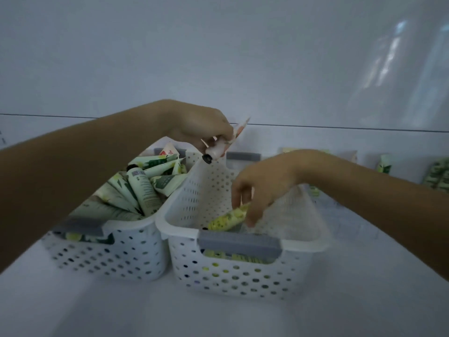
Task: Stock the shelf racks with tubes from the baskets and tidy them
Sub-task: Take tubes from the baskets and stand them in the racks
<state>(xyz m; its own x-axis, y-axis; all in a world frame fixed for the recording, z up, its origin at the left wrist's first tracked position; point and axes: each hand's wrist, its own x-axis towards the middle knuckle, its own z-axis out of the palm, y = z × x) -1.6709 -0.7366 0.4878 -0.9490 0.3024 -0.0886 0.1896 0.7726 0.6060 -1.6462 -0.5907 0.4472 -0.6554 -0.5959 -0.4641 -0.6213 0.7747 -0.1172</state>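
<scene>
Green tubes (143,190) fill the left basket (126,254); a yellow tube (227,218) lies in the right basket (243,280).

1. I can read no word, brand or number anywhere in this view.
2. Down and to the left of the left hand's (201,125) fingers, a pale green tube (145,190) in the left basket (126,242) carries a grey label block (138,173) with fine lines of print under it. It is all too blurred for me to make out.
3. The pinkish tube (220,148) pinched in those fingers shows only coloured pattern.
4. The yellow-green tube (228,218) between the right hand's (264,183) fingers bears dark specks. I cannot tell print from pattern.
5. Beyond the right fingers, the green packets (437,176) by the wall are a blur.
</scene>
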